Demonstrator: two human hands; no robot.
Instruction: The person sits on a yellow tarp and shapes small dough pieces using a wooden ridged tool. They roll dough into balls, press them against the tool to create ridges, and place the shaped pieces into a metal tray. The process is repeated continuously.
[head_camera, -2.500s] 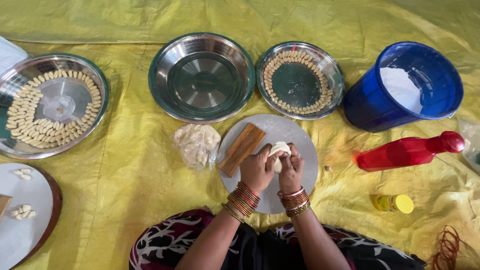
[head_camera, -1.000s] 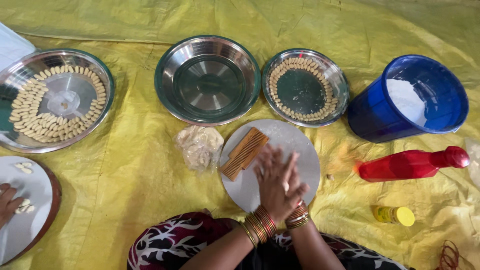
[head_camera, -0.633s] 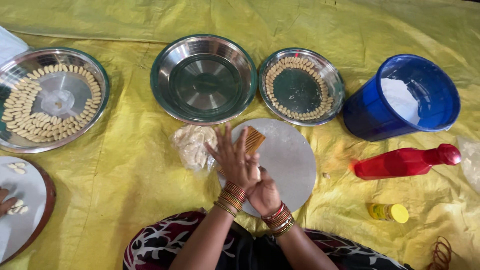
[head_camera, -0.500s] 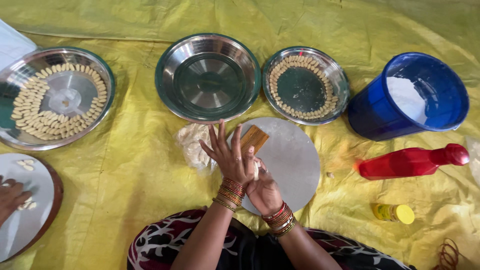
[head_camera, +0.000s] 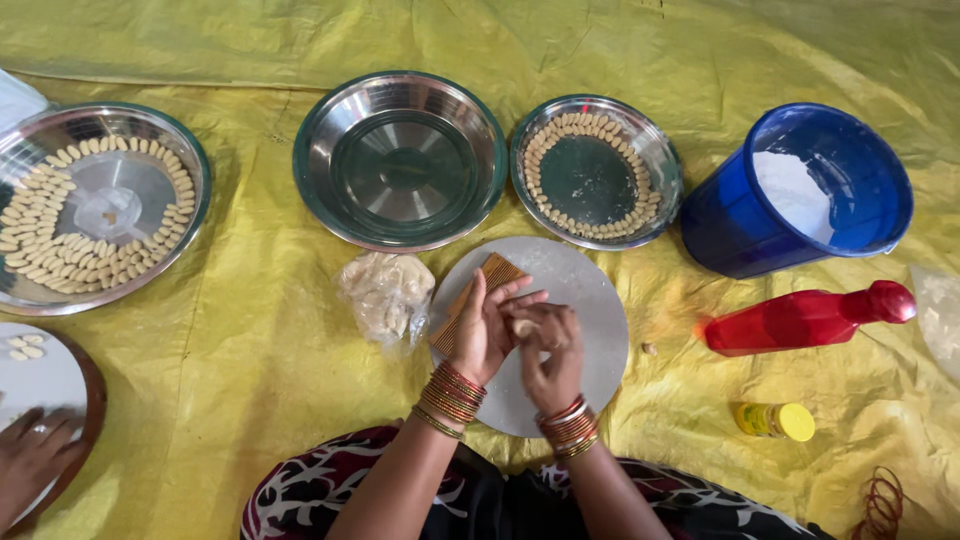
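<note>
A wrinkled yellow sheet (head_camera: 250, 330) covers the whole floor; no wall shows. On it lies a round grey board (head_camera: 585, 300), the landmark. Over the board the left hand (head_camera: 487, 330) and right hand (head_camera: 545, 345) press together, fingers curled on a small dough piece (head_camera: 523, 327), mostly hidden between the palms. A ribbed wooden comb (head_camera: 492, 275) lies half under the left hand. Left of the board sits bagged dough (head_camera: 385, 295). Beyond it stand steel plates (head_camera: 400, 160). Another person's hand (head_camera: 35, 455) is cut off at the far left edge.
</note>
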